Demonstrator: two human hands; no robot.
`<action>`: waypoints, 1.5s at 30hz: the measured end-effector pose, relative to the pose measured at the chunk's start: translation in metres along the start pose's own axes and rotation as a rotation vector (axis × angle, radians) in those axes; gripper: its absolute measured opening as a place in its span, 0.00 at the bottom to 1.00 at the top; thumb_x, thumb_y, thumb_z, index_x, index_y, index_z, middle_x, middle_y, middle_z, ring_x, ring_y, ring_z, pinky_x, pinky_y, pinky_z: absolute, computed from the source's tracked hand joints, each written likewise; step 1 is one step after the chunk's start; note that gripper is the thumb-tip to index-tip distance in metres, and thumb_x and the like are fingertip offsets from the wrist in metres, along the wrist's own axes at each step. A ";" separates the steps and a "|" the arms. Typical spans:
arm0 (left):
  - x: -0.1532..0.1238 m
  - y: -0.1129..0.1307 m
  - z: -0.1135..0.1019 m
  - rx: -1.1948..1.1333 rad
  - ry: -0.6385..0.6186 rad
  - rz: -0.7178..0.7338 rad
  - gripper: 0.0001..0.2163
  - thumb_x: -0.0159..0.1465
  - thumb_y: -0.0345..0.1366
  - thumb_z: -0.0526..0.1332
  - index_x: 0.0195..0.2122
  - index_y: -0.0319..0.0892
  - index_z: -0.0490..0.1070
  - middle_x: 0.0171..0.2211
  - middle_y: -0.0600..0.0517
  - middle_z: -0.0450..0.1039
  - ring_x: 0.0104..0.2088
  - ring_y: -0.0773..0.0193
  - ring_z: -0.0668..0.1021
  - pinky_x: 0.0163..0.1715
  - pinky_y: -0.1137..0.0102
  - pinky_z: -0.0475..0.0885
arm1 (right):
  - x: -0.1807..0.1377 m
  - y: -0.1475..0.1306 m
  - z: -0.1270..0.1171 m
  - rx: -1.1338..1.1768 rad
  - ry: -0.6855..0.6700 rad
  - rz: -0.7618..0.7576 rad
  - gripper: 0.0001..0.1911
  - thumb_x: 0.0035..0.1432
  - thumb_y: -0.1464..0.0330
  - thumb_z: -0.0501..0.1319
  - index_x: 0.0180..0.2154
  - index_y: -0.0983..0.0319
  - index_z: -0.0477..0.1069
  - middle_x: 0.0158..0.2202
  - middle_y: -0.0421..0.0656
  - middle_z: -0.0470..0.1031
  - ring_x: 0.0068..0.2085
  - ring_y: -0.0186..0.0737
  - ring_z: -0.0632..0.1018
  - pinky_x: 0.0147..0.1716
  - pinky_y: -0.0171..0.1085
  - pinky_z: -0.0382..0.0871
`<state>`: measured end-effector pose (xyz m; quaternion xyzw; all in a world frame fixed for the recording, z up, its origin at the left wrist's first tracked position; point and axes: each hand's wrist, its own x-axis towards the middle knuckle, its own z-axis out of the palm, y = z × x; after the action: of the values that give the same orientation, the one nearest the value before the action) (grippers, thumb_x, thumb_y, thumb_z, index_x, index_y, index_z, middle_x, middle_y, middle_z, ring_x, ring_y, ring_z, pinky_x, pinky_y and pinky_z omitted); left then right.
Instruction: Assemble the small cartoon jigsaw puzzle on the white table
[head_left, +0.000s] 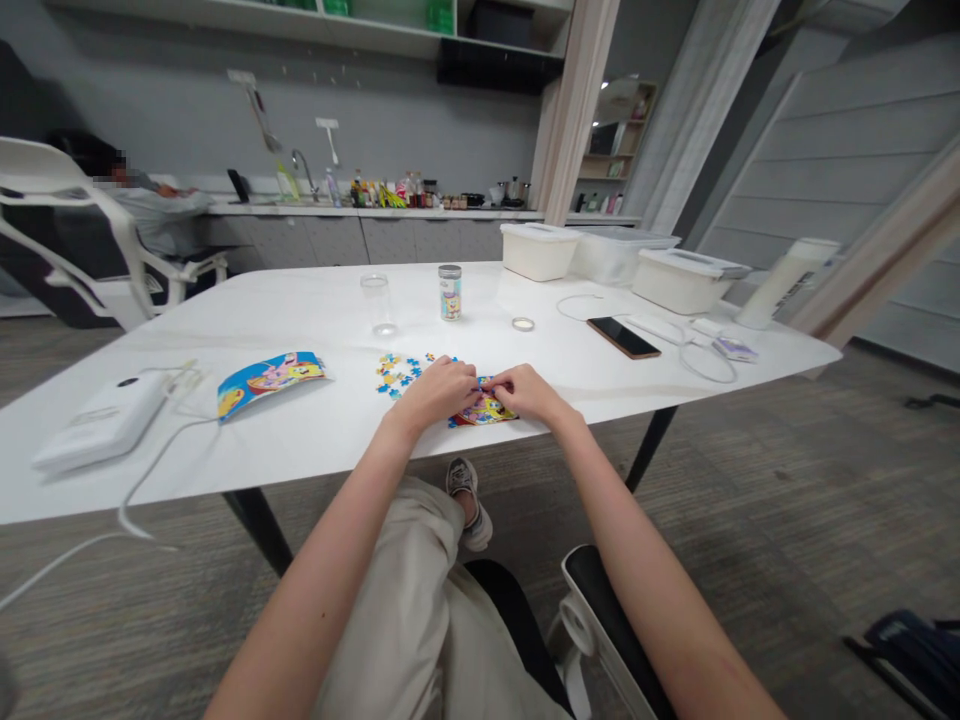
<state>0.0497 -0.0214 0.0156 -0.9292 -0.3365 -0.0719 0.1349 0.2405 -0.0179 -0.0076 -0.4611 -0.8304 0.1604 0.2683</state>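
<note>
A partly joined cartoon jigsaw puzzle [487, 410] lies near the table's front edge. My left hand [436, 390] rests over its left side with the fingers curled down; what they hold, if anything, is hidden. From the right, my right hand [529, 394] pinches thumb and finger together at the puzzle's upper edge. A bit of blue, seemingly a puzzle piece, shows at these fingertips, close to those of the left hand. Loose puzzle pieces [396, 374] are scattered left of and behind my left hand. Farther left lies a curled picture sheet [271, 380] with similar cartoon figures.
Behind the pieces stand a clear jar [378, 306], a cartoon-labelled jar [450, 294] and a ring-shaped lid [523, 324]. A phone [624, 338], cables, plastic boxes [541, 252] and a white bottle [786, 284] occupy the right. A white device [105, 422] sits left; a person [161, 210] is beyond.
</note>
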 end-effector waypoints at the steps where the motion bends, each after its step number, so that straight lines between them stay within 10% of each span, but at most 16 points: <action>1: 0.000 -0.001 0.001 0.023 0.002 0.026 0.13 0.69 0.34 0.54 0.33 0.37 0.77 0.35 0.44 0.77 0.36 0.59 0.77 0.39 0.65 0.64 | 0.000 0.000 0.000 0.000 -0.001 0.000 0.19 0.53 0.76 0.55 0.40 0.65 0.82 0.32 0.45 0.83 0.26 0.33 0.73 0.30 0.32 0.65; 16: -0.010 -0.021 0.028 -0.414 0.179 -0.259 0.09 0.60 0.38 0.62 0.41 0.42 0.76 0.44 0.47 0.77 0.45 0.58 0.77 0.49 0.63 0.70 | 0.002 -0.001 0.001 -0.032 0.036 0.000 0.16 0.56 0.75 0.57 0.44 0.67 0.80 0.25 0.42 0.76 0.25 0.32 0.69 0.31 0.32 0.61; 28: -0.010 -0.022 0.038 -0.588 0.193 -0.262 0.11 0.60 0.38 0.62 0.42 0.43 0.77 0.45 0.47 0.76 0.47 0.57 0.77 0.53 0.64 0.70 | 0.026 -0.004 0.002 -0.180 -0.077 0.019 0.19 0.57 0.73 0.56 0.47 0.60 0.78 0.47 0.46 0.80 0.44 0.43 0.77 0.46 0.37 0.67; 45: -0.008 -0.021 0.033 -0.543 0.160 -0.286 0.13 0.60 0.29 0.56 0.39 0.43 0.81 0.45 0.48 0.78 0.46 0.60 0.79 0.53 0.66 0.71 | 0.010 0.003 0.004 -0.065 0.025 -0.099 0.09 0.54 0.67 0.66 0.38 0.61 0.81 0.32 0.43 0.77 0.31 0.34 0.73 0.33 0.34 0.63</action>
<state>0.0313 -0.0012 -0.0135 -0.8658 -0.4208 -0.2502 -0.1036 0.2364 -0.0078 -0.0094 -0.4297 -0.8537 0.1142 0.2712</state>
